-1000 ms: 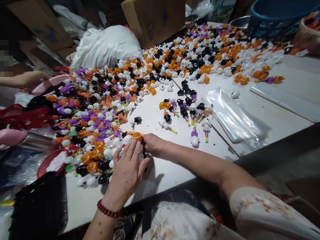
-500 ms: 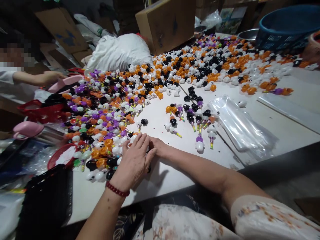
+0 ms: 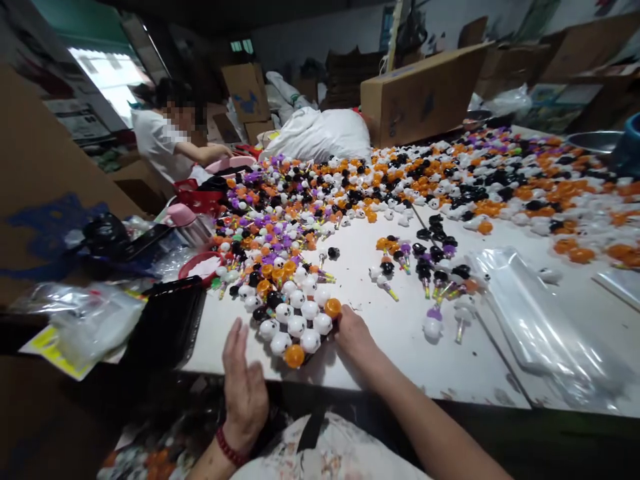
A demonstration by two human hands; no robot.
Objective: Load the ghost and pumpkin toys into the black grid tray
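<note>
A tight cluster of white ghost heads [image 3: 297,325] with black eyes, with an orange pumpkin head [image 3: 294,356] at its front, stands at the near table edge. Something dark shows beneath the cluster. At its right side, my right hand [image 3: 353,335] is closed, touching the cluster beside another orange head [image 3: 333,307]; its fingertips are hidden, so what it grips cannot be made out. My left hand [image 3: 244,383], with a red bead bracelet, is left of the cluster and apart from it, fingers stretched out and holding nothing.
A large heap of orange, black, white and purple toy heads [image 3: 380,177] spreads across the table. Several toys with striped tubes [image 3: 440,273] lie right, beside clear plastic bags [image 3: 535,313]. A black tray [image 3: 167,320] and red basket [image 3: 200,265] are left. A co-worker [image 3: 165,140] sits beyond.
My left hand has come off the cluster and moved back toward me, uncovering the white and orange heads. My right hand now shows at the cluster's right side. The view has shifted left and up.
</note>
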